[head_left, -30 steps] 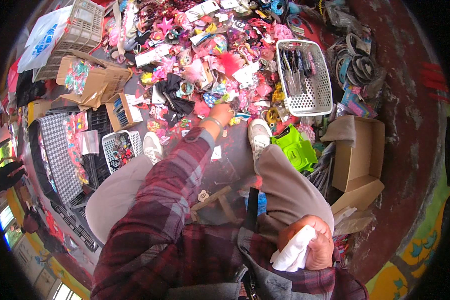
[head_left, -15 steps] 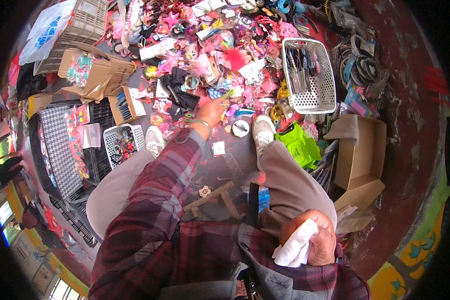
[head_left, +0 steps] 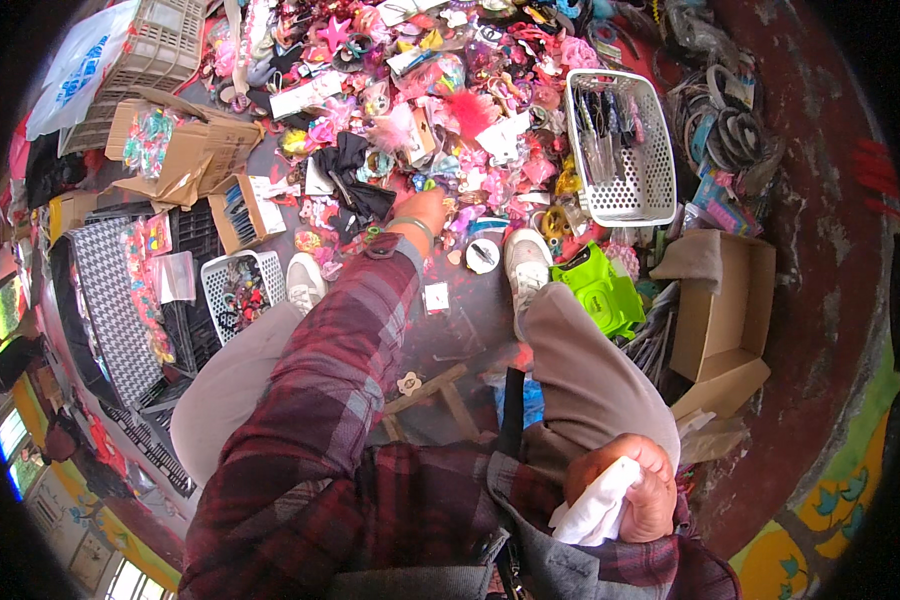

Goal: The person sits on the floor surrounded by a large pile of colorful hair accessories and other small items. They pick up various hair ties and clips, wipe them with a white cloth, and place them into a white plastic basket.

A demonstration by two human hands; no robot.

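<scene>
My left hand [head_left: 426, 209] stretches forward in a red plaid sleeve, a band on the wrist, and presses into a heap of pink and multicoloured hair clips and bows [head_left: 440, 120] spread on the floor. Its fingers are buried among the items beside a black bow [head_left: 350, 175], so their grip is hidden. My right hand [head_left: 635, 490] rests low by my hip, closed around a crumpled white cloth [head_left: 595, 512]. My white shoes [head_left: 526, 262] stand at the edge of the heap.
A white plastic basket [head_left: 660, 190] with dark tools stands at the right. Nearby are an open cardboard box [head_left: 740, 300] and a bright green case [head_left: 602, 292]. A small white basket [head_left: 215, 285], cardboard boxes [head_left: 185, 160], a black crate [head_left: 195, 340] and a wooden stool [head_left: 435, 395] lie around my legs.
My left arm has reached farther forward and to the left into the heap. My right hand has stayed by my hip with the white cloth.
</scene>
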